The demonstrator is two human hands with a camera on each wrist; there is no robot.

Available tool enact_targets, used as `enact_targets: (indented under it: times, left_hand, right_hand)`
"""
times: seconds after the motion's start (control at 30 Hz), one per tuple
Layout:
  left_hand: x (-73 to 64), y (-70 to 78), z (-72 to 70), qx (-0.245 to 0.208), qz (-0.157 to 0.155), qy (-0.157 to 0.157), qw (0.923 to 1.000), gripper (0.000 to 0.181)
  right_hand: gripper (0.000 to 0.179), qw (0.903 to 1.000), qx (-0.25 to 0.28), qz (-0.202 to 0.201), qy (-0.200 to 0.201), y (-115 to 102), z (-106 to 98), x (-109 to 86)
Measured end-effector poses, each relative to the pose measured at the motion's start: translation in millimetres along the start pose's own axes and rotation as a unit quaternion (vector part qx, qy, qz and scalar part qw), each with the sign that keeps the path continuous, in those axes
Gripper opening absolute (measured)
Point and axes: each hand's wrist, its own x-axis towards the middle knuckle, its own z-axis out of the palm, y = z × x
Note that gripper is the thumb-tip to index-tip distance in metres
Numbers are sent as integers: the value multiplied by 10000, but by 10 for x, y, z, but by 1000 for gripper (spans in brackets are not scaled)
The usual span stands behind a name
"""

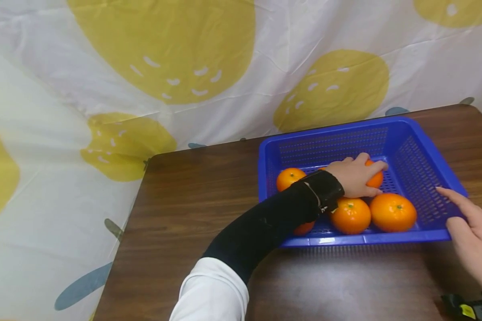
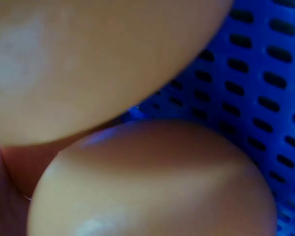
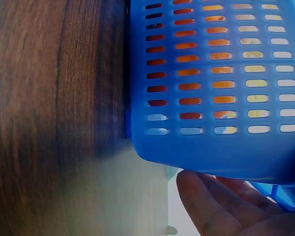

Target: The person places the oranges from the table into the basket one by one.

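Note:
A blue plastic basket (image 1: 321, 241) with slotted walls holds several oranges (image 1: 393, 212). Inside it, my left hand (image 1: 351, 176) reaches over from the left, palm down, with its fingers curled around an orange (image 1: 374, 178) near the middle. Most of that orange is hidden under the hand. Two blurred round fruits (image 2: 152, 187) fill much of the left wrist view, close to the lens. At the basket's front right corner my right hand (image 1: 475, 234) grips the rim, thumb and index finger on top. Its other fingers (image 3: 211, 201) lie against the outer side in the right wrist view.
The basket stands on a dark brown wooden table (image 1: 193, 209), near its back edge. Behind the table hangs a white cloth (image 1: 265, 71) with yellow fruit prints. A black strapped device (image 1: 471, 310) shows at the lower right.

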Motion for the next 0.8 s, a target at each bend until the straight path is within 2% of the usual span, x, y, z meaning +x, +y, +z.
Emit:
enact_targets:
  times: [0.3, 0.57, 0.8]
  left_hand:
    - [49, 9, 23, 74, -83, -6, 9999, 69]
    - [-10, -27, 0, 5, 88, 14, 10000, 71]
    - [-68, -47, -51, -226, 148, 109, 9996, 71]
  right_hand:
    - [61, 9999, -25, -78, 117, 43, 10, -2]
    - [62, 10000, -67, 50, -26, -8, 10, 7]
    - [58, 9988, -83, -354, 338, 88, 4, 26]
